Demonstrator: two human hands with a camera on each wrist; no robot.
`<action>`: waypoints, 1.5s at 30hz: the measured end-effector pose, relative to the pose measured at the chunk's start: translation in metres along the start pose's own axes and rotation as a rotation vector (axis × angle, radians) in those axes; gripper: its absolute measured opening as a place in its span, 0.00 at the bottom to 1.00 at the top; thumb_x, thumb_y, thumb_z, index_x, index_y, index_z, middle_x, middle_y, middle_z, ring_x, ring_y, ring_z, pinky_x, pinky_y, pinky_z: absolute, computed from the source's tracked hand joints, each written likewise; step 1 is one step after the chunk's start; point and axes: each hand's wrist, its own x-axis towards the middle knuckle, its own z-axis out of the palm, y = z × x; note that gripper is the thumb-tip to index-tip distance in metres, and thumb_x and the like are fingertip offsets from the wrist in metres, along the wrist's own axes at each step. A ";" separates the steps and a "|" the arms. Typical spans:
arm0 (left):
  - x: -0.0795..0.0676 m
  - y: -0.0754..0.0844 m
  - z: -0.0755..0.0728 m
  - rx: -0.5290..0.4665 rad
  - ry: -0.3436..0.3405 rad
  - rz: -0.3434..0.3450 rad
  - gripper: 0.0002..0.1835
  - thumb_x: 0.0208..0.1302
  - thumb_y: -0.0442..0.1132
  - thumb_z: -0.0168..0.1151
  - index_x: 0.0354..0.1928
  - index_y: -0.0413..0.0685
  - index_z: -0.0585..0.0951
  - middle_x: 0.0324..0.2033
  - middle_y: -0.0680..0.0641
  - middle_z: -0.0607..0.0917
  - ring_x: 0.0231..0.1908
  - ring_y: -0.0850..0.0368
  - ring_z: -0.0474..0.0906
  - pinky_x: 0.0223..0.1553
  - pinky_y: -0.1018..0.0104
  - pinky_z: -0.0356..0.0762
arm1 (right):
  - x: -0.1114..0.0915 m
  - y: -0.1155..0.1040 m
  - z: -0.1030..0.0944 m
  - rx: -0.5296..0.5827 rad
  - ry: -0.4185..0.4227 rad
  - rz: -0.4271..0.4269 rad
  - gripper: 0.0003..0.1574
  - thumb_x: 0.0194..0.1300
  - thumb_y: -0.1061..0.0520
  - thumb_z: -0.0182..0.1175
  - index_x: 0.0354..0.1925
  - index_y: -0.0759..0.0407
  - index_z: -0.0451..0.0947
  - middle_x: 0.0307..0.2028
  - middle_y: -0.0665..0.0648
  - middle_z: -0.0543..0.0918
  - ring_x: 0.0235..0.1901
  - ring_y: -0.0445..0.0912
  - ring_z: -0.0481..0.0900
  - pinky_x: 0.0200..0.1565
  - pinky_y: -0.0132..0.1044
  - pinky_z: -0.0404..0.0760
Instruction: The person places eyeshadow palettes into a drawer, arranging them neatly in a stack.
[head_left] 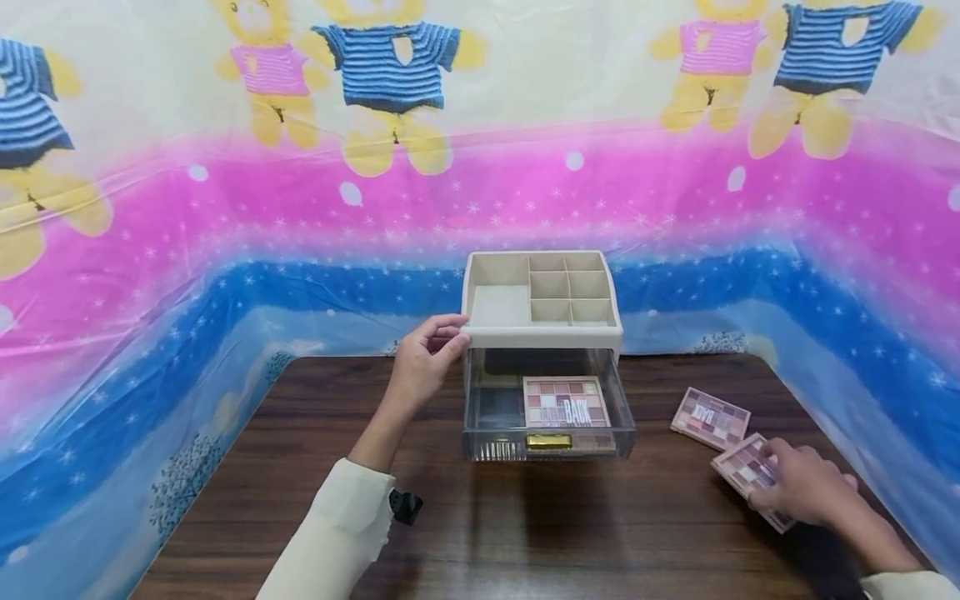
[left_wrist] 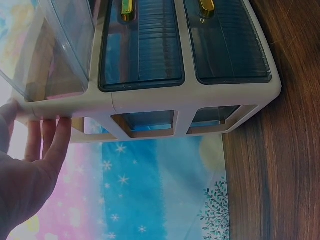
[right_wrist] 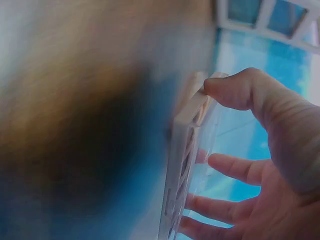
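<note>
My right hand holds an eyeshadow palette tilted above the table's right side, thumb on one edge. In the right wrist view the palette is seen edge-on between thumb and fingers. Next to it lies another palette on the table. My left hand touches the upper left edge of a cream drawer organizer with its fingertips; in the left wrist view its fingers look fairly straight. The top clear drawer is pulled out, with an eyeshadow palette inside at the right.
Two lower drawers, one with a gold handle, are closed. Open compartments form the organizer's top. The dark wooden table meets a bear-printed cloth at the back and sides.
</note>
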 end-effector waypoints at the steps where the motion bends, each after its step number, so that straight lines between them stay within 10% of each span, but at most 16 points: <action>1: 0.000 0.000 0.000 0.001 0.000 -0.002 0.17 0.71 0.39 0.65 0.59 0.45 0.82 0.48 0.36 0.86 0.48 0.43 0.84 0.47 0.61 0.88 | -0.001 -0.004 -0.004 0.003 0.037 -0.027 0.54 0.48 0.34 0.75 0.61 0.66 0.70 0.48 0.75 0.77 0.39 0.62 0.77 0.32 0.57 0.71; 20: 0.002 0.001 0.001 -0.027 0.007 -0.021 0.17 0.70 0.38 0.66 0.58 0.44 0.83 0.47 0.34 0.86 0.47 0.42 0.84 0.50 0.50 0.87 | -0.034 -0.124 -0.090 0.207 0.365 -0.444 0.52 0.43 0.52 0.82 0.64 0.61 0.70 0.53 0.67 0.76 0.40 0.51 0.76 0.31 0.32 0.78; 30: 0.002 0.001 0.001 -0.023 0.004 -0.018 0.17 0.70 0.38 0.66 0.58 0.44 0.83 0.47 0.34 0.86 0.47 0.42 0.84 0.50 0.50 0.87 | -0.035 -0.185 -0.121 0.273 0.333 -0.660 0.50 0.46 0.55 0.81 0.65 0.54 0.70 0.63 0.62 0.73 0.49 0.52 0.76 0.40 0.39 0.84; 45: 0.001 0.000 0.001 -0.004 0.004 0.001 0.17 0.71 0.38 0.65 0.59 0.44 0.82 0.48 0.35 0.86 0.48 0.42 0.84 0.47 0.62 0.87 | -0.024 -0.231 -0.114 0.229 0.296 -0.779 0.51 0.42 0.54 0.80 0.65 0.50 0.70 0.70 0.58 0.70 0.59 0.52 0.70 0.48 0.44 0.79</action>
